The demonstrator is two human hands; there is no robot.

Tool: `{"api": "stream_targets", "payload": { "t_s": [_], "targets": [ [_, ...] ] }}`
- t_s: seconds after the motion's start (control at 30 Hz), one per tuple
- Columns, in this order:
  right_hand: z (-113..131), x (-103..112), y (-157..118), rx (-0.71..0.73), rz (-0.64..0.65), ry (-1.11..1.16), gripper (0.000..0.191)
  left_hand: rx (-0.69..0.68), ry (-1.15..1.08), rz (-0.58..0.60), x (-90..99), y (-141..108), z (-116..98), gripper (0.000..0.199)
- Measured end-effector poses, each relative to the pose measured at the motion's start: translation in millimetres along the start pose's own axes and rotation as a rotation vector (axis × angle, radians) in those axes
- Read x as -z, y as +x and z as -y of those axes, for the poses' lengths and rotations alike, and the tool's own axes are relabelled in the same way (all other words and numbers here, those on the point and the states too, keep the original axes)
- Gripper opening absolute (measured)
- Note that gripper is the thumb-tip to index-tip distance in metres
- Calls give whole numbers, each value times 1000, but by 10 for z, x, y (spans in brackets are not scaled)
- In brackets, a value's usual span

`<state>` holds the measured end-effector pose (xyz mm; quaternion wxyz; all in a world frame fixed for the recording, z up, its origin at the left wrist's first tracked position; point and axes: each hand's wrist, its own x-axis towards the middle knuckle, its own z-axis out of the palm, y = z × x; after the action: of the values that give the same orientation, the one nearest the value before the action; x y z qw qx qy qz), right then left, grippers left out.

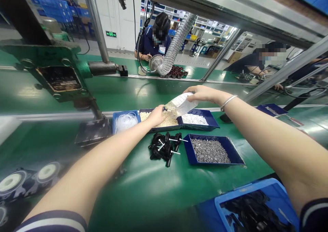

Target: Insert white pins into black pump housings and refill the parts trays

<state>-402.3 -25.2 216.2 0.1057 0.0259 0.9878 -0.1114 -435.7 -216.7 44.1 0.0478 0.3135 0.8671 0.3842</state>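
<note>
My right hand (198, 92) grips the upper end of a clear plastic bag (181, 104) with a white label. The bag is tilted over a blue tray of small cream-coloured parts (166, 121), its lower end at the left. My left hand (156, 116) is at that lower end, fingers closed around its edge. Beside this tray on the right is a tray of white parts (194, 119); on the left is a blue tray of clear rings (126, 121). Nearer to me are black parts with white pins (165, 146) and a blue tray of metal screws (210, 151).
A green press (58, 71) stands at the left, its base on the green table (143, 191). A blue crate (222, 199) of black parts is at the lower right. Metal rails cross overhead. Two people work beyond, near a flexible duct (176, 42).
</note>
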Motion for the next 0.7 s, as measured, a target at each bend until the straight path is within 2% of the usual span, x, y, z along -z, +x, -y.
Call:
{"api": "stream_targets", "payload": {
  "t_s": [0.13, 0.23, 0.5, 0.7],
  "targets": [
    [-60, -50, 27, 12, 30, 88, 44, 59, -26, -81, -46, 82, -85, 35],
    [-101, -84, 44, 8, 37, 90, 45, 103, -6, -92, -38, 103, -110, 21],
    [-124, -84, -7, 0, 61, 127, 43, 151, -96, 16, 103, 126, -109, 20],
    [-41, -44, -65, 0, 38, 76, 43, 202, -379, 73, 31, 49, -134, 19]
  ]
}}
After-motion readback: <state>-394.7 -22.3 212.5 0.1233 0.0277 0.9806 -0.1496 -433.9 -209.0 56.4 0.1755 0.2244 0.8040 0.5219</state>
